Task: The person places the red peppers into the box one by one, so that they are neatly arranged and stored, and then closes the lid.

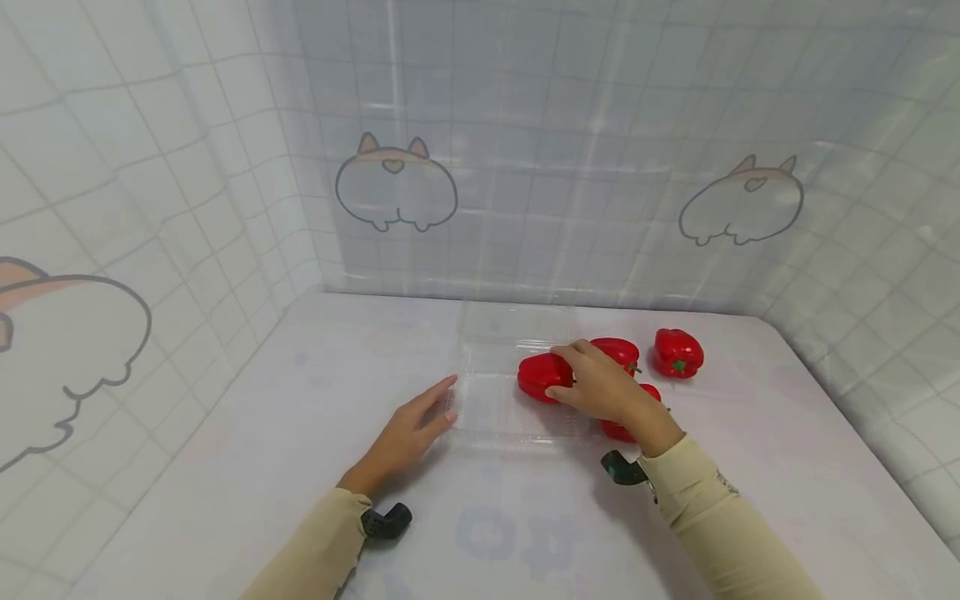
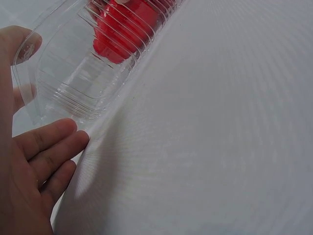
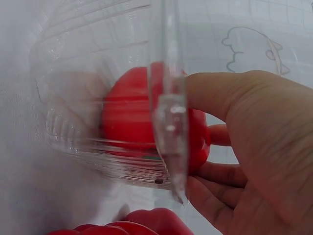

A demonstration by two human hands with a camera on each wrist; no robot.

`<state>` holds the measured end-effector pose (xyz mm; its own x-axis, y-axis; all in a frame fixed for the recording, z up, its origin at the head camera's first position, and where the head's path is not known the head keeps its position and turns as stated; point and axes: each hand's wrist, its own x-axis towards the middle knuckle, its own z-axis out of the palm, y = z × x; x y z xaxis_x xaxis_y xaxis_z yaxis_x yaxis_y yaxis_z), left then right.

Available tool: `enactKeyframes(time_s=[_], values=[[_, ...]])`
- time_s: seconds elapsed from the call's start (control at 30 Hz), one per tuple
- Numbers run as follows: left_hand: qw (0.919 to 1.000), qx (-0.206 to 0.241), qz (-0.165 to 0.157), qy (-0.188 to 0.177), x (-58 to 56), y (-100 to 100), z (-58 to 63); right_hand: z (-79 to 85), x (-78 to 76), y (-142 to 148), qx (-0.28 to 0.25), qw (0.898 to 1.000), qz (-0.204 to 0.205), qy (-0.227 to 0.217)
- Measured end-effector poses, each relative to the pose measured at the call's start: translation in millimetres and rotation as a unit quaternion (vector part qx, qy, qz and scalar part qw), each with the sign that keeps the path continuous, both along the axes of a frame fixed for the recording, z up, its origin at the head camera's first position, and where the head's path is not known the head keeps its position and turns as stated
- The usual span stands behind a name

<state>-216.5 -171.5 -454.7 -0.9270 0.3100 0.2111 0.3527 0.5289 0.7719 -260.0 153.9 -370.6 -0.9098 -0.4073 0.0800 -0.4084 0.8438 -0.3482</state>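
The right hand (image 1: pixel 602 389) pinches a red bell pepper (image 1: pixel 538 377) within the right half of the clear plastic clamshell (image 1: pixel 486 408), whose left edge the left hand (image 1: pixel 408 432), thumb and fingers spread, guards, presumably to steady such light plastic.

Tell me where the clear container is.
In the head view, the clear plastic container lies centrally, left hand at its left edge, right hand gripping a red bell pepper at its right.
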Motion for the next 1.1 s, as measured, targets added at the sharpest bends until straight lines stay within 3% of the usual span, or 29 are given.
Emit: enactKeyframes(time_s=[0.67,1.1], values=[[1.0,-0.001,-0.001,0.005,-0.2,0.8,0.8,1.0,0.0,0.1,-0.005,1.0,-0.003,-0.003],[1.0,-0.001,0.001,0.004,-2.3,1.1,-1.3,0.7,1.3,6.3,-0.072,0.997,-0.02,0.003]])
